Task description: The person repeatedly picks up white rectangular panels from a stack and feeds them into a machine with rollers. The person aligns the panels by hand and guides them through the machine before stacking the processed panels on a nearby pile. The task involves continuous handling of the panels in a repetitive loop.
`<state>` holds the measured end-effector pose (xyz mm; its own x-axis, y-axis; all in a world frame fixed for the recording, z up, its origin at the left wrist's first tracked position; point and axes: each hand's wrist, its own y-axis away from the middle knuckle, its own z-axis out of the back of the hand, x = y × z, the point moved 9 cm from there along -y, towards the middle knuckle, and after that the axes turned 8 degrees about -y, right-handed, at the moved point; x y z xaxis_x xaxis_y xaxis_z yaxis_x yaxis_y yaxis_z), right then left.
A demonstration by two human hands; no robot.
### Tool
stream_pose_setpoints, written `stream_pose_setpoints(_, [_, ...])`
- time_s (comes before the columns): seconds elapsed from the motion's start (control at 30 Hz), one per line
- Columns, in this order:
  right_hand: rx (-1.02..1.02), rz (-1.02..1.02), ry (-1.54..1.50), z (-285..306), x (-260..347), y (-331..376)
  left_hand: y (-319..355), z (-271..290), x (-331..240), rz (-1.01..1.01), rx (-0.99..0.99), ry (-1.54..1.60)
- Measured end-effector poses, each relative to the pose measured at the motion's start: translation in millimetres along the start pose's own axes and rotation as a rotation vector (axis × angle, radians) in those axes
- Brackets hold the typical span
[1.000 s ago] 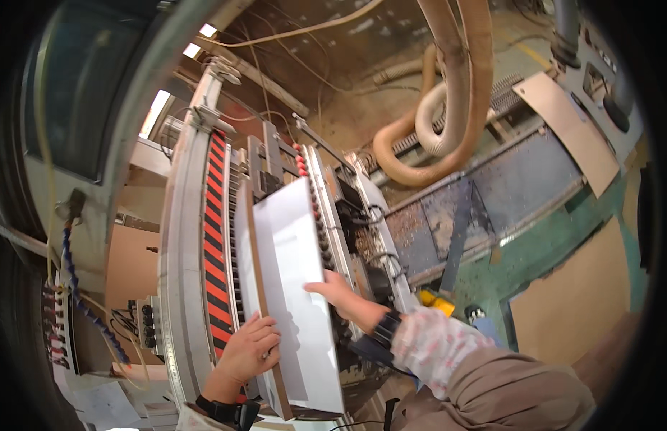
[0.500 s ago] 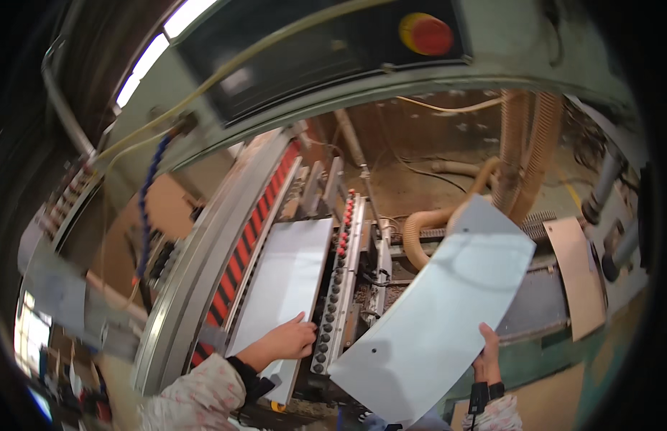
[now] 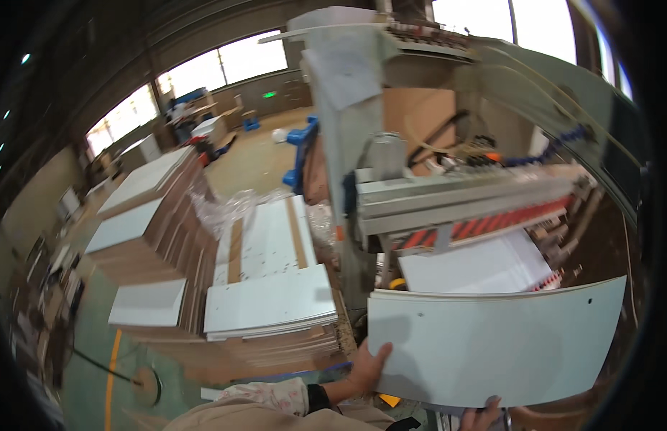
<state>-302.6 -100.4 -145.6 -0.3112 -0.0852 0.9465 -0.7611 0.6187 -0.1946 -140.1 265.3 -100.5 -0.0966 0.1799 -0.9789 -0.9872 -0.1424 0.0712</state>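
A long white panel with small dark holes near its ends is held in front of me, tilted up. My left hand is closed on its left edge, with the thumb lying on the white face. At the lower edge, the fingertips of my right hand curl up over the panel; the rest of that hand is mostly hidden. Along the top edge runs a second thin line, and I cannot tell whether two boards lie together. Behind it, another white panel lies in the machine under a red-and-black striped guard.
To the left stand stacks of white-faced boards: a tall stack and a lower stack with loose boards on top. Crumpled clear plastic film lies between them. A grey-green machine post rises beside the panel.
My view has swung left from the machine to the board stacks. My left hand has left the panel in the machine and now grips the held panel, which has turned nearly level.
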Motion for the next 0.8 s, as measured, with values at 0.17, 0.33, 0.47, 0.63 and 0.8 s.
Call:
stream_pose_setpoints(0.17, [0.236, -0.208, -0.077, -102.1, 19.3, 41.9, -24.3, 176.8, 100.5, 0.102, -0.253, -0.110])
stream_pose_setpoints(0.33, [0.196, -0.659, -0.615, -207.1, -24.8, 50.7, 17.6, 339.0, 133.0, 0.422, -0.385, -0.128])
stream_pose_setpoints(0.47, [0.010, -0.877, -0.564, -310.6, -103.4, 60.1, 12.3, 427.2, 206.6, 0.549, -0.386, -0.161])
stream_pose_setpoints(0.63, [0.039, -1.003, -0.576, -404.6, -216.2, 78.6, -34.2, 520.4, 282.0, 0.540, -0.602, -0.651])
stream_pose_setpoints(0.8, [0.117, -1.060, -0.581, -486.5, -261.1, 92.5, -85.3, 573.9, 298.0, 0.509, -0.532, -0.553])
